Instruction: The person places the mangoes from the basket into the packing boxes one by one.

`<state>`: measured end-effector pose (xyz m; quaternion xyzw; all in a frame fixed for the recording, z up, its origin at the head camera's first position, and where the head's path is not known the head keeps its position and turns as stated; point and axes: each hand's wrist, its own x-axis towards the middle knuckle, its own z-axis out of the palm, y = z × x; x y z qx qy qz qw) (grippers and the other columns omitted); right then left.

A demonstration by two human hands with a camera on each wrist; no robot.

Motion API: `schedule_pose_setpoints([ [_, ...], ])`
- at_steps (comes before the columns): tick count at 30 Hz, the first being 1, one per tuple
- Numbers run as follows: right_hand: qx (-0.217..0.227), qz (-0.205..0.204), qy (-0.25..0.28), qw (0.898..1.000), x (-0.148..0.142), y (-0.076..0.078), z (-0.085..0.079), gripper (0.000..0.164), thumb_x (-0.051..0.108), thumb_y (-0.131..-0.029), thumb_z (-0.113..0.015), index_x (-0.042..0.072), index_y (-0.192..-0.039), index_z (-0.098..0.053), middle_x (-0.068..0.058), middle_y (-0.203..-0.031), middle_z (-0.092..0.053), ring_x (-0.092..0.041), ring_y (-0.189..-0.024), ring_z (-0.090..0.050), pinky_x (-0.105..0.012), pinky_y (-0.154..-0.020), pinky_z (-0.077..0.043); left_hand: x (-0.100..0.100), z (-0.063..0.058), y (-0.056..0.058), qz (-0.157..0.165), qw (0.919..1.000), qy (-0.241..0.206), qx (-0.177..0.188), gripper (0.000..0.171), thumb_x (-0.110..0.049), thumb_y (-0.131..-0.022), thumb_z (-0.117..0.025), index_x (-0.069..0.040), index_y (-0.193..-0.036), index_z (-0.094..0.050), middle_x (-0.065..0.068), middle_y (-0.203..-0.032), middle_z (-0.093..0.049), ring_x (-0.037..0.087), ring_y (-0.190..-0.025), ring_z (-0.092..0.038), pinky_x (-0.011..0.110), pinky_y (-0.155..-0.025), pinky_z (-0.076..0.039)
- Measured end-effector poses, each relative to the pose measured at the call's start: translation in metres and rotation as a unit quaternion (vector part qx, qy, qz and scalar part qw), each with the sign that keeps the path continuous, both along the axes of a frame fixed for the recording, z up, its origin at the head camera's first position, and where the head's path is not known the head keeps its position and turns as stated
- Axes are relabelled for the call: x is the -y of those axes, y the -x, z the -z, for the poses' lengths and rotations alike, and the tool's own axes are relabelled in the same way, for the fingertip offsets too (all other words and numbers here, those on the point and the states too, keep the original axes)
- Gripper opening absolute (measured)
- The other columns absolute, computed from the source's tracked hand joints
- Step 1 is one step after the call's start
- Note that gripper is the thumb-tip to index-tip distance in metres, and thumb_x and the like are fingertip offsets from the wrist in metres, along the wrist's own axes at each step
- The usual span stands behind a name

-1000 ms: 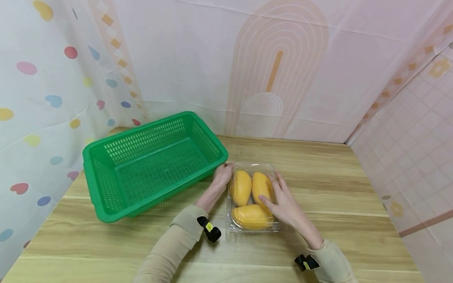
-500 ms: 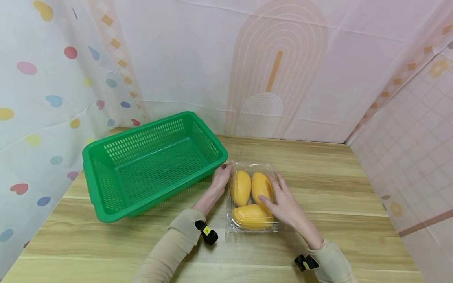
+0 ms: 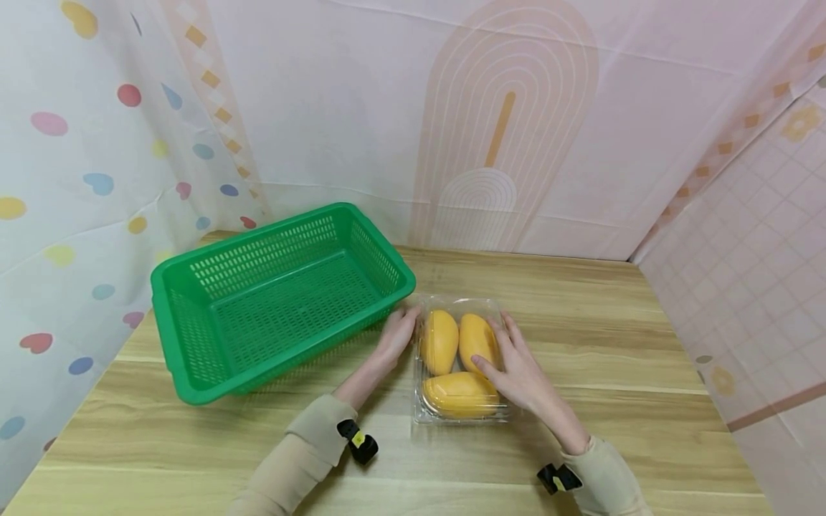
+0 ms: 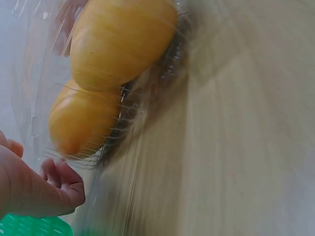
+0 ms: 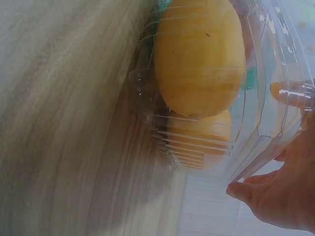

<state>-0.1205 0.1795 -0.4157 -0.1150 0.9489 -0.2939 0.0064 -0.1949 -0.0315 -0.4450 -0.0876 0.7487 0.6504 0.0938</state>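
- Right hand is laid over the lid of the box, fingers spread and nearly straight; nothing is gripped.
- Left hand is set against the box's left edge, fingers relaxed, just beside the basket.
- Box is seen resting on the table, right of the basket; clear plastic, lid down.
- Three mangoes are held inside, two side by side at the back, one crosswise in front.
- Basket is green, perforated.
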Motion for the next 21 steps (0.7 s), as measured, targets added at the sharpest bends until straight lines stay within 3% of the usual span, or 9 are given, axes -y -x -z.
schedule_pose_setpoints([
  [4,0.0,-0.001,-0.003,1.0,0.0,0.0,-0.001,0.074,0.043,-0.093,-0.056,0.007,-0.15,-0.026,-0.021,-0.158,-0.011,-0.046,-0.14,-0.025,-0.066,-0.101,-0.034,0.006,-0.002,-0.009,0.032,0.9983,0.048,-0.011,0.031,-0.033,-0.097,-0.047,-0.003,-0.094,-0.054,0.002,-0.072,-0.049,0.017,-0.069,-0.048,0.025,-0.061,-0.04],
  [9,0.002,-0.002,-0.006,1.0,0.0,0.0,-0.002,0.074,0.043,-0.093,-0.055,0.007,-0.15,-0.025,-0.02,-0.159,-0.009,-0.047,-0.14,-0.025,-0.066,-0.101,-0.034,0.014,-0.005,-0.023,0.093,0.9902,0.103,-0.022,0.037,-0.034,-0.098,-0.046,0.0,-0.112,-0.052,0.01,-0.081,-0.056,0.018,-0.059,-0.047,0.027,-0.053,-0.04],
  [16,0.004,-0.003,-0.005,1.0,-0.001,0.0,-0.001,0.074,0.045,-0.093,-0.054,0.008,-0.15,-0.025,-0.02,-0.159,-0.009,-0.046,-0.141,-0.024,-0.066,-0.101,-0.033,0.018,-0.007,-0.046,0.128,0.9811,0.138,-0.047,0.032,-0.03,-0.098,-0.046,-0.002,-0.111,-0.053,0.008,-0.085,-0.058,0.014,-0.053,-0.046,0.026,-0.05,-0.039],
  [21,0.005,-0.003,-0.002,1.0,-0.002,0.0,-0.001,0.073,0.044,-0.093,-0.055,0.008,-0.15,-0.026,-0.021,-0.158,-0.011,-0.046,-0.14,-0.024,-0.066,-0.102,-0.033,0.02,-0.007,-0.062,0.148,0.9768,0.148,-0.045,0.03,-0.029,-0.099,-0.045,-0.003,-0.111,-0.054,0.008,-0.076,-0.056,0.013,-0.047,-0.043,0.026,-0.048,-0.038],
])
